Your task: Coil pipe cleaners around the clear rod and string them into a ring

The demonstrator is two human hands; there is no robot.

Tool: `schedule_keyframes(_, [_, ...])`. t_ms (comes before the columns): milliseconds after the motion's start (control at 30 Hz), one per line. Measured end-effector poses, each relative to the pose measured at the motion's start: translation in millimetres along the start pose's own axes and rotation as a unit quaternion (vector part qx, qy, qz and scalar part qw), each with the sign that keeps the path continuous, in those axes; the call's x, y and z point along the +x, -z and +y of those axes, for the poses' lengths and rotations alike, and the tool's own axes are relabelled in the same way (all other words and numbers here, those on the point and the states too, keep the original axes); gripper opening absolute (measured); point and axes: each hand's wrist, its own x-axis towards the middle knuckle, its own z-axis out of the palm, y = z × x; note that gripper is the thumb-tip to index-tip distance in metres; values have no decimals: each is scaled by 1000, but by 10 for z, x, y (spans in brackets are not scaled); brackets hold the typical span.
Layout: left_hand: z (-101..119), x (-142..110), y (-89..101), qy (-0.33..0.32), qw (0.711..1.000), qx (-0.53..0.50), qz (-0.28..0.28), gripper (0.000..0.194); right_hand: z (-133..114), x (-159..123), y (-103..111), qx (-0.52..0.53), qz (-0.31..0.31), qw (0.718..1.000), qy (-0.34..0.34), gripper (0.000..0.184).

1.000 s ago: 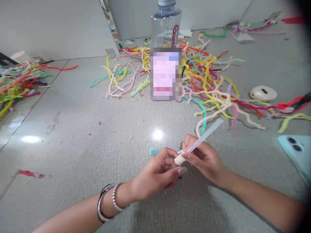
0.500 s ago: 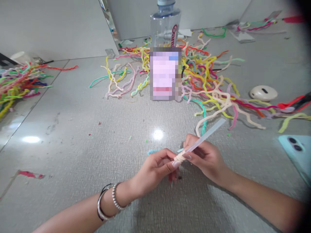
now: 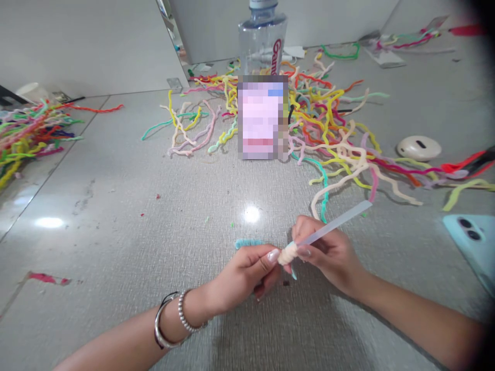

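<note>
A cream pipe cleaner (image 3: 287,254) is wound in a short, tight coil around a translucent whitish stick (image 3: 336,222), whose free end points up to the right. My left hand (image 3: 251,270) is closed, thumb and finger pinching the coil's lower end. At its upper end, where the stick comes out, my right hand (image 3: 328,252) grips with thumb and fingertips. A thin light-blue tip (image 3: 294,273) shows just under the coil; what it belongs to is hidden. Behind my left hand a fuzzy light-blue coil (image 3: 248,243) lies on the table, partly covered.
Tangled coloured pipe cleaners (image 3: 332,123) spread around a pixelated upright phone-like screen (image 3: 260,118) and a clear bottle (image 3: 263,44). Another pile (image 3: 34,131) lies far left. To the right are a white oval case (image 3: 419,148) and a light-blue phone (image 3: 469,245).
The stick has tilted lower, its free end swinging right and down. My left thumb has rolled up over the coil's end. More of the light-blue coil behind shows.
</note>
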Motion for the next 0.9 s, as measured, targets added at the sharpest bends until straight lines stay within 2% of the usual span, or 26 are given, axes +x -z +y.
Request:
schedule_keyframes(167, [-6, 4, -8, -3, 998, -56, 15, 34, -40, 2, -4, 3, -13, 1000, -17, 23])
schedule_keyframes(367, [-37, 25, 22, -21, 985, -173, 15, 30, -69, 0, -43, -34, 15, 998, -55, 17])
schedule_keyframes(667, [-33, -2, 29, -1, 995, -95, -6, 31, -38, -23, -9, 29, 26, 996, -83, 23])
schedule_keyframes(800, [-44, -10, 31, -12, 995, -90, -38, 31, -21, -40, 7, 42, -18, 996, -78, 22])
schedule_keyframes(900, [-42, -22, 21, -12, 996, -73, -44, 33, -41, -17, -10, 117, -87, 988, -57, 20])
